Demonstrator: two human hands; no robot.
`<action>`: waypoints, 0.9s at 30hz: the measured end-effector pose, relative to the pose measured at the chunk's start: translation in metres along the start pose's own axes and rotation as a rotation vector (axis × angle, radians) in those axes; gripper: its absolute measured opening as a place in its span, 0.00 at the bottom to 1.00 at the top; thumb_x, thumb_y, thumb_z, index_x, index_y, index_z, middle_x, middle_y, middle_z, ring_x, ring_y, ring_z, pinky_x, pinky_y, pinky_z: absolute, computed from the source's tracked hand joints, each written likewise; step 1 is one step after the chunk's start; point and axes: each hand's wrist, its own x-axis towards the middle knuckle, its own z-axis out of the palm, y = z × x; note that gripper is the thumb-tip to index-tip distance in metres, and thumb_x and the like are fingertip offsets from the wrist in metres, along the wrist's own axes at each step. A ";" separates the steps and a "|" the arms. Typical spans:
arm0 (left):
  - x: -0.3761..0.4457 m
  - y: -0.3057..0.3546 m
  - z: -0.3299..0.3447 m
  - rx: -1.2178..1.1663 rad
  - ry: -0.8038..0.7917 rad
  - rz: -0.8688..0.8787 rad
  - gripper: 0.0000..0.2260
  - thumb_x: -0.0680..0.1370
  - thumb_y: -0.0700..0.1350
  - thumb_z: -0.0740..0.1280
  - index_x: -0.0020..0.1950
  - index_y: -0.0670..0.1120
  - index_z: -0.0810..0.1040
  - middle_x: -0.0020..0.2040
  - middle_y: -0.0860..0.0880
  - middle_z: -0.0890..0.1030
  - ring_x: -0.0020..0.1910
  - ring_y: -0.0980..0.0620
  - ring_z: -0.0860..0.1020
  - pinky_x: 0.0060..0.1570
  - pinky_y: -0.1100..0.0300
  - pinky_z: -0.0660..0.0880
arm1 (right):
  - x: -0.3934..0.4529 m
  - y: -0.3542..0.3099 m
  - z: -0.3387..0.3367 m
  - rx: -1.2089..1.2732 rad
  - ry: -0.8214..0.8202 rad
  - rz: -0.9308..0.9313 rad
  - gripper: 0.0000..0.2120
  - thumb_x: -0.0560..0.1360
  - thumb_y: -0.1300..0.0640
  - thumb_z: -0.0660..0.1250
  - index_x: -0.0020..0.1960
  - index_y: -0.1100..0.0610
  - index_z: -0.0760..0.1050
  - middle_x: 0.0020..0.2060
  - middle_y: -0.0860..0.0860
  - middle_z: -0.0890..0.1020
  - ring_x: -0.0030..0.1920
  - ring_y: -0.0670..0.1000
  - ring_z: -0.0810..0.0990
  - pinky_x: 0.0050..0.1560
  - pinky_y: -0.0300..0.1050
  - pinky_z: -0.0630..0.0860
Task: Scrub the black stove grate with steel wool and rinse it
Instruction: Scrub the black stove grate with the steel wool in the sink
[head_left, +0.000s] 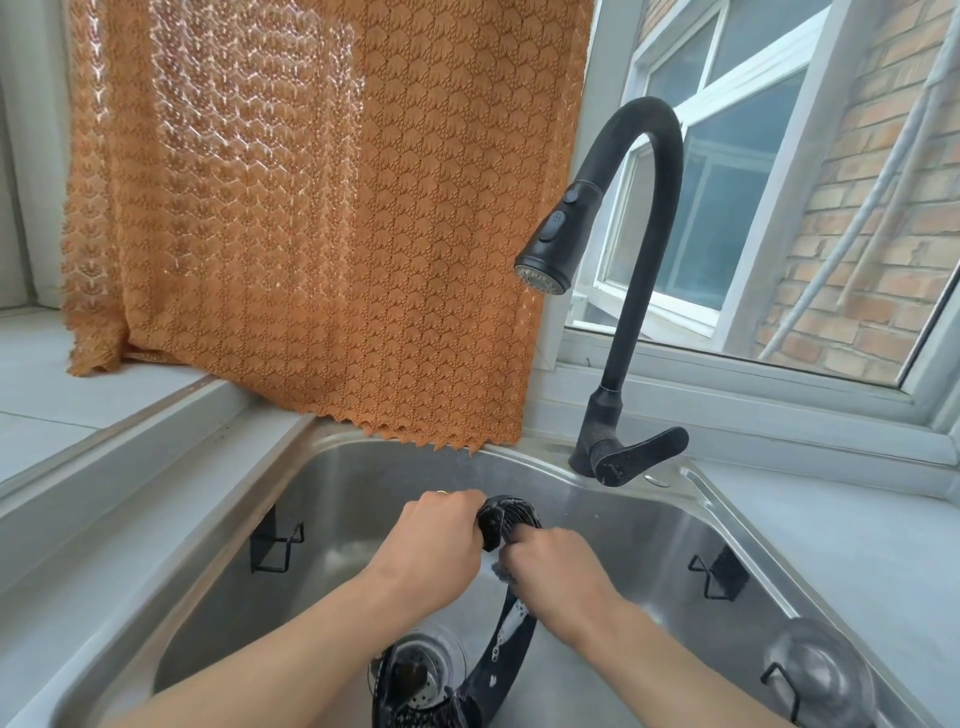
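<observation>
I see the black stove grate (511, 631) standing on its edge inside the steel sink (649, 561), its lower part near the drain strainer (415, 670) and its top held up between my two hands. My left hand (431, 540) has its fingers curled round the upper rim of the grate. My right hand (556, 564) is closed against the ring just below. A small grey bit shows under its fingers, probably the steel wool (500, 570), but most of it is hidden, so I cannot be sure.

I judge the grate to be heavy and completely stiff, like cast metal. White foam lies on its curved bar, so it is likely slippery now. A full wrap of the fingers round the rim is better than a pinch, with the lower edge resting on the sink floor to carry the weight. The black faucet (623, 249) above gives no water that I can see.
</observation>
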 end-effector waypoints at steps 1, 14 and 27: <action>0.000 0.000 0.000 0.005 -0.001 -0.003 0.09 0.81 0.39 0.57 0.51 0.44 0.77 0.43 0.45 0.82 0.44 0.41 0.77 0.42 0.50 0.70 | -0.002 -0.003 -0.001 -0.058 -0.100 -0.027 0.02 0.70 0.62 0.72 0.42 0.57 0.83 0.39 0.55 0.80 0.37 0.61 0.81 0.28 0.48 0.60; 0.000 -0.009 -0.008 -0.027 -0.021 -0.081 0.08 0.81 0.39 0.58 0.47 0.43 0.76 0.40 0.44 0.81 0.38 0.40 0.77 0.43 0.46 0.77 | -0.015 0.035 0.005 0.056 -0.079 0.239 0.10 0.75 0.63 0.63 0.52 0.55 0.81 0.53 0.53 0.80 0.55 0.61 0.81 0.43 0.47 0.67; 0.001 -0.007 -0.005 0.001 -0.028 -0.075 0.10 0.81 0.38 0.58 0.41 0.46 0.68 0.37 0.46 0.75 0.37 0.42 0.72 0.39 0.50 0.71 | -0.007 0.027 0.021 0.009 -0.066 0.186 0.10 0.77 0.65 0.61 0.54 0.59 0.80 0.47 0.56 0.73 0.52 0.62 0.81 0.41 0.49 0.66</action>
